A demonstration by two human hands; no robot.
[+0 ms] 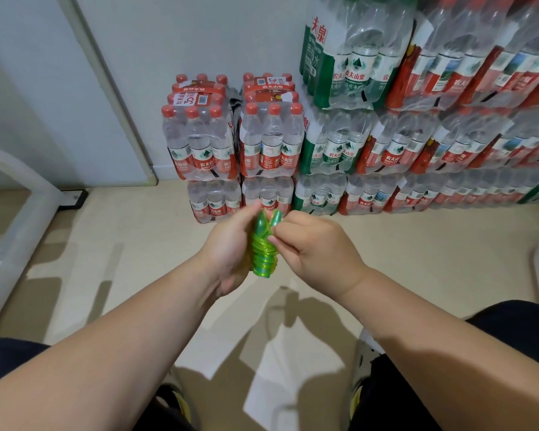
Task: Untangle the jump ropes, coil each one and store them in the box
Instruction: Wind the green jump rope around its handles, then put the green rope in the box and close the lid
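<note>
Single head-worn wide-angle view, looking forward and down, close over both forearms, floor (137, 244) beyond

Grip: left hand (231, 250) and right hand (311, 244) hold a green jump rope (263, 253) bundled in tight coils between them.
Beyond the grip: shrink-wrapped water bottle packs (231, 144) stacked against the wall.
Below the grip: beige floor (417, 259).

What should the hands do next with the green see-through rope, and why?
Probably tuck the pinched strand under the wraps. The translucent green plastic jump rope already sits wound tightly in the left hand, and the right hand pinches its top.
</note>
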